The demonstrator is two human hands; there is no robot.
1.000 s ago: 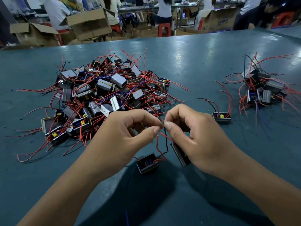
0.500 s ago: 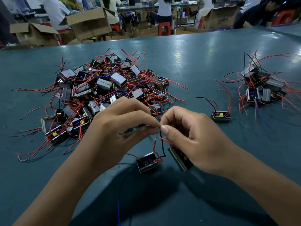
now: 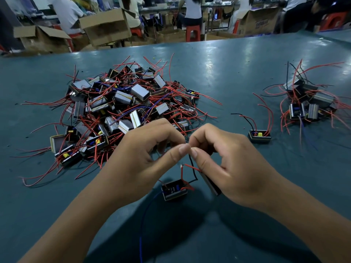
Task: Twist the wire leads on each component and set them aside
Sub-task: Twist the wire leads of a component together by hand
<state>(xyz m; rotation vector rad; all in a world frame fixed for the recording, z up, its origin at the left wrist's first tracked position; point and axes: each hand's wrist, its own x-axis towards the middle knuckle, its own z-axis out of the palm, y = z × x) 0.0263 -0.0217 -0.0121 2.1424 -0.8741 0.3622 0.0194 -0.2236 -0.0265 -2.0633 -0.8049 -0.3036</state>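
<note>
- Two hands meet over a teal desk [image 3: 218, 59], thumbs nearly touching.
- The left hand [image 3: 144, 158] and right hand [image 3: 226, 164] each pinch the black lead [image 3: 192, 164] between thumb and forefinger.
- The right hand also holds a component [image 3: 210, 185] under its palm.
- A second component [image 3: 173, 189] lies on the desk just below the hands.
- A big pile [image 3: 121, 103] sits behind left; a small pile [image 3: 309, 103] far right, a lone component [image 3: 259, 135] between.

Broad teal tabletop [image 3: 218, 76], glossy, with pale light reflections toward the far side. Beyond its far edge, open cardboard boxes [image 3: 106, 25] at left and right, red plastic stools [image 3: 192, 33], long workbenches [image 3: 218, 5], seated people [image 3: 66, 14] facing away.
</note>
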